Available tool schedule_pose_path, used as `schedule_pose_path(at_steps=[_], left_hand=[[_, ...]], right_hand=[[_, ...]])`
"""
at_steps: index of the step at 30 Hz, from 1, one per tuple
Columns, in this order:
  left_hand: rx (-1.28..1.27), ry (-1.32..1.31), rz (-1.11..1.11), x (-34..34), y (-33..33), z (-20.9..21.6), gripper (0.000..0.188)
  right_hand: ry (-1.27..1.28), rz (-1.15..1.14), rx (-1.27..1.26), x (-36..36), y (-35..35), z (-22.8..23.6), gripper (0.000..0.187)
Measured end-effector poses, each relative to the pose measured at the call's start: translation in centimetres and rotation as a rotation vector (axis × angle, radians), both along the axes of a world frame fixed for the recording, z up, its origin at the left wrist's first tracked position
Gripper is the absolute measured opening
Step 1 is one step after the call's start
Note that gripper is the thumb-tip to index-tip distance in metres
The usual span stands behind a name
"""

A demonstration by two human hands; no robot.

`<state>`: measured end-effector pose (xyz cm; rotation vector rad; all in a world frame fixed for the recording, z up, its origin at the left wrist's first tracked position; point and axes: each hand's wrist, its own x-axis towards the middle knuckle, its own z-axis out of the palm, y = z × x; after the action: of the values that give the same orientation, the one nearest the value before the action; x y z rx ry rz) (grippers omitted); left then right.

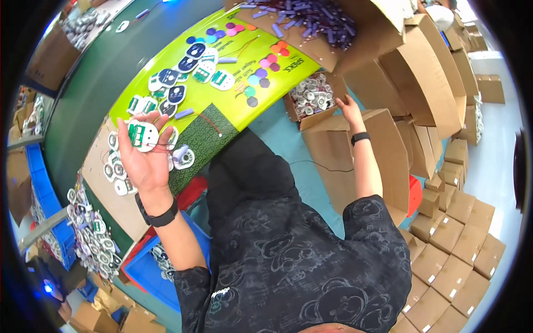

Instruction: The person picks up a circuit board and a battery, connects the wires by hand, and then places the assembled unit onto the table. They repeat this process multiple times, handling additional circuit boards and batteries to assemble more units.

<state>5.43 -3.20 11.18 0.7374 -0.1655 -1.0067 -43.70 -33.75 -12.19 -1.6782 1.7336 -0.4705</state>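
Observation:
My left hand (147, 169) is palm up over the table, fingers curled round a white rounded plastic housing with a green circuit board (142, 137). Thin wires trail from it toward a white round part with a purple cylindrical cell (181, 157). My right hand (350, 111) reaches out to the right, beside the rim of a small carton (312, 119) of white round parts (312, 95). Its fingers are apart, and I see nothing in them. More housings, some with dark blue faces (176, 94), lie beyond my left hand on a yellow-green printed sheet (222, 105).
Purple cells (316, 22) fill a large carton at the far side. Another open carton (355, 155) stands below my right arm. A blue bin (166, 288) is beside my left elbow. Stacked cartons (449, 250) line the right. White parts (91, 238) are heaped at left.

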Motion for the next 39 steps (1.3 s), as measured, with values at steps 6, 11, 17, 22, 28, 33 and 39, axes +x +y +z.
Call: schedule_pose_path(at_steps=[6, 11, 17, 22, 28, 33, 39], left_hand=[[-0.143, -0.013, -0.048, 0.4, 2.3, 0.8, 0.036], [-0.172, 0.008, 0.062, 0.1, 4.4, 2.5, 0.040], [-0.193, 0.067, 0.122, 0.8, 7.3, 1.7, 0.042], [-0.181, 0.202, 0.123, 0.7, 8.3, 1.0, 0.043], [-0.177, 0.210, 0.149, 1.3, 9.7, -0.1, 0.042], [-0.249, 0.184, 0.225, 3.1, 13.0, -0.6, 0.039], [-0.339, 0.137, 0.331, 4.1, 16.8, -0.8, 0.037]], right_hand=[[-0.070, 0.559, 0.432, 9.1, 8.5, 10.6, 0.036], [-0.362, 0.829, 0.531, 19.7, 12.1, 18.4, 0.024], [-0.368, 0.901, -0.399, 31.7, 16.3, 17.3, 0.019], [-0.285, 1.081, -0.316, 33.0, 17.0, 15.4, 0.035], [-0.285, 1.117, -0.327, 32.3, 16.8, 14.8, 0.023], [-0.165, 0.968, -0.467, 32.5, 15.9, 15.4, 0.014], [0.029, 0.864, -0.511, 31.9, 15.1, 15.3, 0.018]])
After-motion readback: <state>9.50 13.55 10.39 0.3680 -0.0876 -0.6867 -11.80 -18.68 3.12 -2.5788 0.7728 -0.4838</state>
